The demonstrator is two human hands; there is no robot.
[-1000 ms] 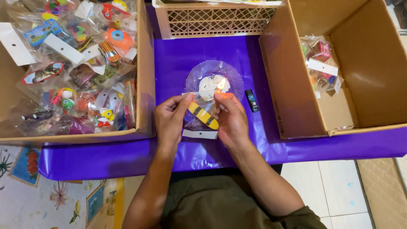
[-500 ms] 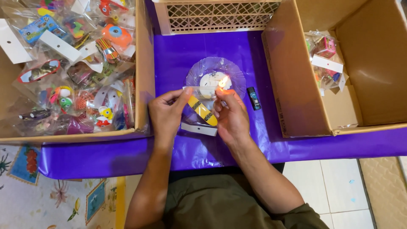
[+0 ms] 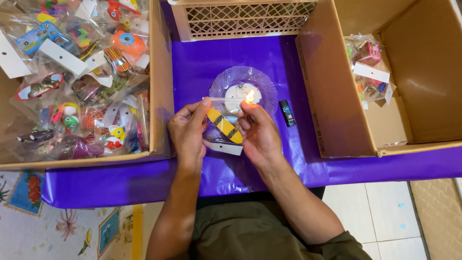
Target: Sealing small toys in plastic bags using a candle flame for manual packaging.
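Note:
Both my hands hold a small clear plastic bag (image 3: 219,132) with a yellow and black striped toy (image 3: 224,126) inside and a white card at its bottom. My left hand (image 3: 188,132) pinches the bag's upper left corner. My right hand (image 3: 260,135) grips its right side. The bag's top edge is stretched level next to a small flame (image 3: 250,97) that burns on a white candle stub in a clear glass plate (image 3: 266,89) on the purple table cover (image 3: 192,67).
A black lighter (image 3: 287,113) lies right of the plate. At left stands a cardboard box (image 3: 161,96) full of bagged toys. At right is another cardboard box (image 3: 317,106) with a few bagged toys (image 3: 368,67). A beige lattice crate (image 3: 245,19) sits at the back.
My hands have lifted the bag slightly and brought its top edge up to the flame. The camera has moved in closer.

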